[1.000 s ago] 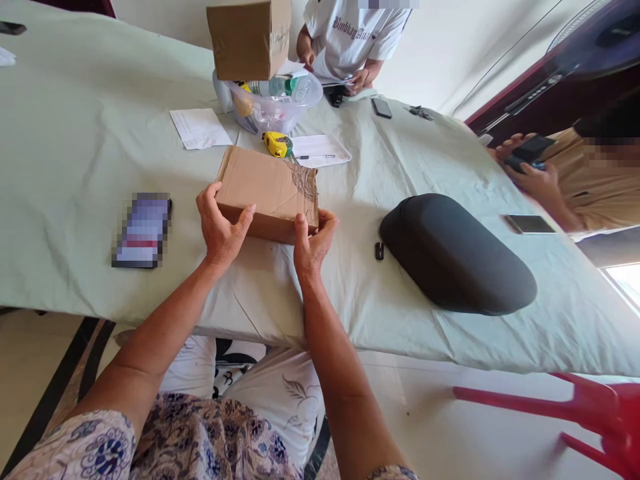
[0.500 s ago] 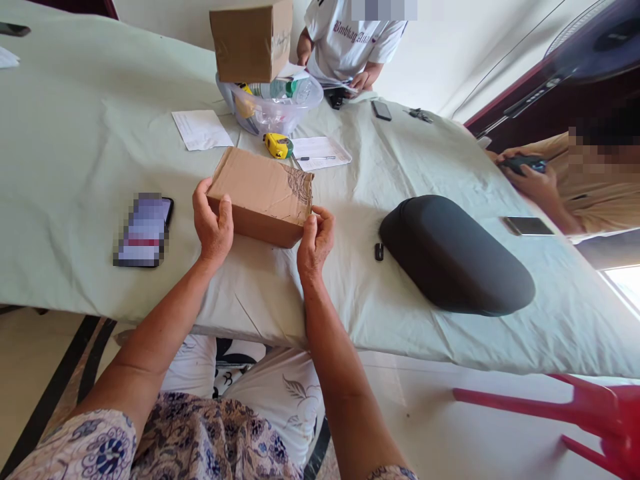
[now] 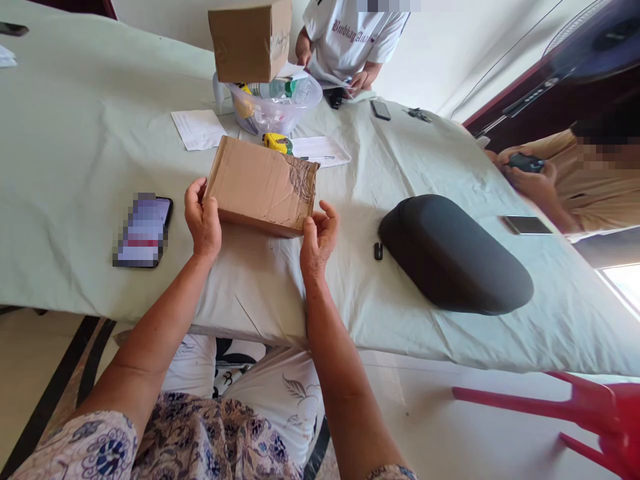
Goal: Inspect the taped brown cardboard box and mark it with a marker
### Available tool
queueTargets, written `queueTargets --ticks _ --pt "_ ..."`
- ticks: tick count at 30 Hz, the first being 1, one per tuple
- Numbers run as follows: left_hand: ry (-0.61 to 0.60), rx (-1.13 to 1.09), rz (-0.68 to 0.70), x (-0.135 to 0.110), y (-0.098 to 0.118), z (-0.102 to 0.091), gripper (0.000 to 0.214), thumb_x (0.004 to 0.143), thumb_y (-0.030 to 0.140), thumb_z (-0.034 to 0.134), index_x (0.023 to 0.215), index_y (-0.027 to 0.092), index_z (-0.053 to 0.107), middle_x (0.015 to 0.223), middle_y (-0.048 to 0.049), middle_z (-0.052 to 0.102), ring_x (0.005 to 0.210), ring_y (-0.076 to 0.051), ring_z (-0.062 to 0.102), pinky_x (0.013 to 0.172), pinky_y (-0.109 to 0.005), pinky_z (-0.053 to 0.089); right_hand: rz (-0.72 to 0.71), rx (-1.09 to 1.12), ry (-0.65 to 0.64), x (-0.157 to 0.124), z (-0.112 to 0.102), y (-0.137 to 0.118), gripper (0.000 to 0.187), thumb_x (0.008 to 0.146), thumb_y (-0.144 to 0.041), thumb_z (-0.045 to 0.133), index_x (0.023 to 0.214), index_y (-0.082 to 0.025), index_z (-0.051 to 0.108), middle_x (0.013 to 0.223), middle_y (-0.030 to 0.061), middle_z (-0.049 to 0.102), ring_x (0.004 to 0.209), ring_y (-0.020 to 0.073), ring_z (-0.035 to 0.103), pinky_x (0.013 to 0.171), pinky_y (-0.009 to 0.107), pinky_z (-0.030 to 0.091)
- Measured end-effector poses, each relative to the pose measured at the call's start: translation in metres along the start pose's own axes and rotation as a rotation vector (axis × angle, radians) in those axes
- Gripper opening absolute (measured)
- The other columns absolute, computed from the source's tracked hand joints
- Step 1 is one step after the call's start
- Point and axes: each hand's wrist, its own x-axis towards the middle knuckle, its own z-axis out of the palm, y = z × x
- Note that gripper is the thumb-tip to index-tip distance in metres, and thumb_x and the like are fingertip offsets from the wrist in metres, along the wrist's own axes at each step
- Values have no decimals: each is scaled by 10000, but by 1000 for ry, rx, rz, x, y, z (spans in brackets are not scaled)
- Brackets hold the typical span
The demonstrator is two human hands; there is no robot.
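Note:
Between my two hands is a brown cardboard box (image 3: 263, 183), its top face tipped toward me and its right end scuffed and scribbled with dark lines. My left hand (image 3: 204, 219) grips the box's left end, thumb on the near side. At the right near corner, my right hand (image 3: 320, 239) holds the box between thumb and fingers, the fingers partly behind it. Just beyond the box lie a yellow tape measure (image 3: 277, 142) and a white paper with a pen (image 3: 323, 151). A phone (image 3: 143, 230) with a lit screen rests left of my left hand.
A black oblong case (image 3: 457, 253) and a small black object (image 3: 379, 251) lie to the right. Behind stands a clear plastic basin (image 3: 280, 113) with bottles, a second cardboard box (image 3: 245, 43) above it. Two people sit at the table; a red stool (image 3: 585, 403) stands lower right.
The box has tilted, showing more of its top and less of its near side. My left hand has shifted slightly left, and my right hand's fingers have loosened a little.

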Motion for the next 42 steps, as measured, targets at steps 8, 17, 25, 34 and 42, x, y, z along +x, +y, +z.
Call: queueTargets --ticks 8,17,25,34,42 --pt "4 5 -60 0 -9 5 322 686 139 561 981 224 466 966 -36 568 884 -182 583 867 -332 522 37 -1 -79 4 1 22 562 703 -171 510 1251 -291 518 1026 14 611 976 161 612 732 274 503" --pt "-97 185 -151 -10 -14 7 549 630 42 549 1139 223 452 1195 -104 610 1144 -253 609 1062 -422 493 122 -93 -131 6 2 20 425 722 -280 574 1146 -251 554 972 5 599 928 152 596 643 238 459" --pt "-94 234 -163 -11 -21 9 490 579 45 541 1016 242 440 1020 -55 624 996 -244 641 964 -420 551 50 -255 -65 9 -3 15 563 807 -660 627 1163 -224 613 799 -38 606 787 141 577 791 327 454" --pt "-120 274 -134 -18 -16 13 473 555 22 512 950 247 381 1006 -65 580 987 -255 612 973 -446 534 88 -297 61 12 3 25 522 810 -735 583 912 -227 642 756 -38 586 748 139 538 774 302 418" --pt "-105 286 -129 -17 -18 14 472 545 18 508 930 251 365 975 -58 540 983 -256 594 993 -452 519 -18 -294 27 10 1 24 588 878 -781 443 872 -233 657 783 -11 558 776 150 522 747 291 407"
